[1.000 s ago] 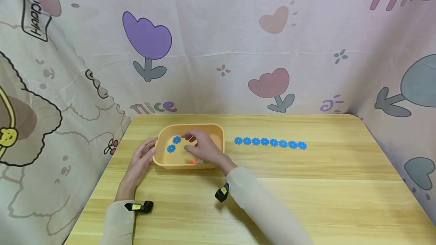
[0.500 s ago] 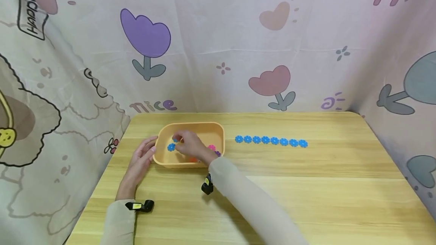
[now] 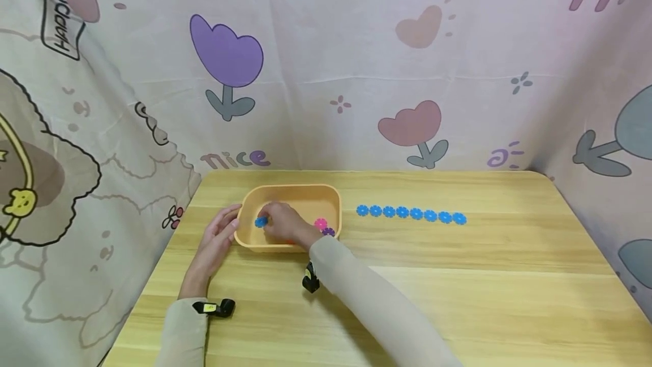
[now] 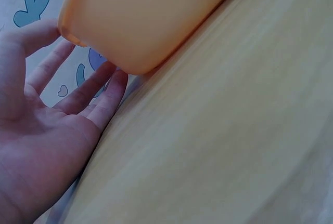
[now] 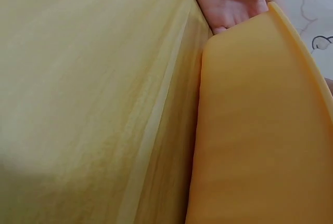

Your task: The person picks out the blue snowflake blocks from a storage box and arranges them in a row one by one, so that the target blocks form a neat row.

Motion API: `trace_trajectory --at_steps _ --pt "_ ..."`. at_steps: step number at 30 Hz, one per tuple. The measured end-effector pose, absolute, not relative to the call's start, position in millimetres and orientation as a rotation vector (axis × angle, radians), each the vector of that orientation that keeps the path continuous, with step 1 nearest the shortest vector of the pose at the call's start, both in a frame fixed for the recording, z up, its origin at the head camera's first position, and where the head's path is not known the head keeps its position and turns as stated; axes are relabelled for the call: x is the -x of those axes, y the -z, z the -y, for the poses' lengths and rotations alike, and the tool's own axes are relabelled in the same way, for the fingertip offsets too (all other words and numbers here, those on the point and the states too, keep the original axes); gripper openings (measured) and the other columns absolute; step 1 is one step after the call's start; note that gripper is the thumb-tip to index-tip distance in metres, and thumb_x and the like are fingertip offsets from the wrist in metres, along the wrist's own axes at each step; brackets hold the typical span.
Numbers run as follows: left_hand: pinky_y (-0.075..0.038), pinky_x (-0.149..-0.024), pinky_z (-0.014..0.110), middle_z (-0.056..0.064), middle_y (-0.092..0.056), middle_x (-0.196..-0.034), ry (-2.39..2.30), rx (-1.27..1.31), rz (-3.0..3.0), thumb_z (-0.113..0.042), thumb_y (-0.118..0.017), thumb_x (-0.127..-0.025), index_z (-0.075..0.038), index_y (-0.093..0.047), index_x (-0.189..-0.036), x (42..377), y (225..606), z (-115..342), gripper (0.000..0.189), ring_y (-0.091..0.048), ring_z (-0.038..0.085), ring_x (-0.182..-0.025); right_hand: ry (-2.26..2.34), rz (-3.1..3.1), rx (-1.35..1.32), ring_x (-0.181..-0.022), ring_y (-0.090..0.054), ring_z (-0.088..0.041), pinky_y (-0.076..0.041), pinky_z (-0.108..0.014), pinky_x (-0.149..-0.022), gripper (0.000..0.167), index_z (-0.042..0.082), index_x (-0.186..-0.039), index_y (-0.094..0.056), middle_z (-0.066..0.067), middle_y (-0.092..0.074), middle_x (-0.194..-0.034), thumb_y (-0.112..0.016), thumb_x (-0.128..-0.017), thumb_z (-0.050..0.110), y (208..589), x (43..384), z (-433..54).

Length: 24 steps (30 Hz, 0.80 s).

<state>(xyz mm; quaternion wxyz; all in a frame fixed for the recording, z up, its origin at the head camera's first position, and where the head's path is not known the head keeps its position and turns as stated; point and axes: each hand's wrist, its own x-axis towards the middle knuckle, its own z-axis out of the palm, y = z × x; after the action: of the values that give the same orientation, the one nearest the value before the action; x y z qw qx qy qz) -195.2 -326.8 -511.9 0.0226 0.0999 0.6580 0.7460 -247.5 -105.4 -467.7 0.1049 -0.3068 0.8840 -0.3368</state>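
A yellow-orange plastic bin (image 3: 305, 197) stands at the table's left. My left hand (image 3: 216, 239) touches its left end; in the left wrist view the thumb is at the rim and the fairly straight fingers (image 4: 93, 86) meet the outer wall. Inside the bin, my right hand (image 3: 285, 222) has its fingers curled down at the blue snowflake discs. One blue snowflake disc (image 3: 261, 222) shows beside the fingertips; the other is hidden under the fingers, which appear to pinch it. In the right wrist view the bin's wall (image 5: 260, 115) hides the right fingers.
Several blue snowflake discs (image 3: 402, 212) lie in a row on the wooden table (image 3: 458, 276), right of the bin. A pink disc (image 3: 320, 223) and a purple disc (image 3: 328, 232) are at the bin's right end, with a bit of orange near the front wall. Patterned cloth (image 3: 316, 61) hangs behind.
My right hand has moved left and down inside the bin, its fingers closing over the farther blue disc. The pink and purple discs have come into sight. The left hand stays at the bin.
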Motion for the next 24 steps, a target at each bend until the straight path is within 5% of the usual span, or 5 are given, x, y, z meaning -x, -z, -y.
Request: trace_trajectory --at_steps 8,17,24 --pt "-0.051 -0.102 0.028 0.017 -0.043 -0.152 -2.300 -0.304 -2.040 -0.008 -0.045 -0.110 0.002 -0.034 -0.155 195.3 512.4 327.8 0.047 -0.052 0.018 -0.133 0.973 -2.583 0.925 -0.096 -0.057 -0.012 -0.049 -0.019 -0.093 0.030 0.005 -0.121 -0.074 -0.003 -0.068 -0.112 -0.074 -0.092 0.006 468.9 248.0 106.8" --pt "-0.051 -0.103 0.027 0.021 -0.039 -0.154 -2.289 -0.267 -2.059 -0.011 -0.046 -0.110 0.001 -0.034 -0.155 195.0 511.1 327.0 0.048 -0.051 0.018 -0.134 0.788 -2.605 1.081 -0.099 -0.054 -0.011 -0.047 -0.018 -0.096 0.038 0.007 -0.131 -0.070 -0.002 -0.062 -0.118 -0.075 -0.094 0.014 471.6 246.2 108.5" --pt "-0.051 -0.102 0.027 0.017 -0.042 -0.151 -2.303 -0.263 -2.055 -0.010 -0.048 -0.110 0.002 -0.035 -0.154 194.6 510.9 326.4 0.048 -0.051 0.018 -0.133 0.729 -2.597 1.096 -0.093 -0.055 -0.010 -0.047 -0.018 -0.089 0.031 0.008 -0.123 -0.074 -0.001 -0.068 -0.109 -0.077 -0.094 0.017 472.3 247.2 109.2"
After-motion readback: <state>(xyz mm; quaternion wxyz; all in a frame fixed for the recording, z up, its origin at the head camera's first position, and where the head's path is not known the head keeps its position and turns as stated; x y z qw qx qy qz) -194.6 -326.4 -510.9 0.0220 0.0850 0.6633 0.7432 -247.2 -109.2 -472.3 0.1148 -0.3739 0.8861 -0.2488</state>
